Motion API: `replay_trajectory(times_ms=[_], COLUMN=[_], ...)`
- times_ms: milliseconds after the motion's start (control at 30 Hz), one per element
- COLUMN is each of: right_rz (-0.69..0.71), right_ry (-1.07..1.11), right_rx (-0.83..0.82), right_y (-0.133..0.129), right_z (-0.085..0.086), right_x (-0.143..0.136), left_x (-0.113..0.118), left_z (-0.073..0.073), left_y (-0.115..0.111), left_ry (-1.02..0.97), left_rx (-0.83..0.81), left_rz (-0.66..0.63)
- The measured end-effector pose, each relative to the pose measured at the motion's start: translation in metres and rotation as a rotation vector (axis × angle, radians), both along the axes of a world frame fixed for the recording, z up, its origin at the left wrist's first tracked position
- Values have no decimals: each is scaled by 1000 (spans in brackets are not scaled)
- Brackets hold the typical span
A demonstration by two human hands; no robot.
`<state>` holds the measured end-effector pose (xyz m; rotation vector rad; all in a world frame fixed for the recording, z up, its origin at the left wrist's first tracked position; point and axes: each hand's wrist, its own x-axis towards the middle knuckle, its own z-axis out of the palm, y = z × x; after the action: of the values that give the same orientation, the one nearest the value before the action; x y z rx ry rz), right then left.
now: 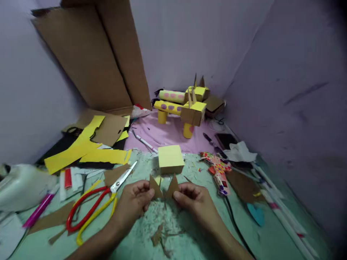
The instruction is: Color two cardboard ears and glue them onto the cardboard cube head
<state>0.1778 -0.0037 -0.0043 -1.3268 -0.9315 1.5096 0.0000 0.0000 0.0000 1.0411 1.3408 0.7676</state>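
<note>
My left hand pinches a small pointed brown cardboard piece at the middle of the table. A similar pointed piece is between the thumb and fingers of my right hand. The two pieces stand side by side, points up. Just beyond them sits a small cardboard box with a pale yellow top. Scissors with red and yellow handles lie open beside my left hand. To the right of my right hand is a flower-patterned glue gun with a black cord.
Two yellow cardboard animals stand at the back on pink cloth. Yellow paper strips and a magenta marker lie left. Large cardboard sheets lean behind. White sticks and a blue piece are right.
</note>
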Motion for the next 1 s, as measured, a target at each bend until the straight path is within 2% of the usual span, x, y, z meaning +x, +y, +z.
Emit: replay_trajectory(times_ms=[200,333,467,567,700,867,933,1000], right_rz=[6,-9,-13,-45,-195,-572,-590,-513], right_ry=[20,56,93,121,318,438,419,395], right_rx=[-15,-1,6,4,-4,200,239,239], right_y=[-2,-6,-11,-14,-15,-17,-17,-17], right_z=[-1,0,-2,-3,7,26,29,27], right_x=[-1,-5,-8,-6,2,14,17,17], left_x=[-5,-8,-9,-11,-18,-26,-28,-30], left_z=[-4,0,10,16,14,15,18,20], left_y=[-2,-1,0,2,6,6,6,6], left_ry=[-1,0,207,393,568,580,622,698], left_rx=[43,51,202,242,370,477,498,512], left_rz=[18,-71,-58,-52,68,234,263,206])
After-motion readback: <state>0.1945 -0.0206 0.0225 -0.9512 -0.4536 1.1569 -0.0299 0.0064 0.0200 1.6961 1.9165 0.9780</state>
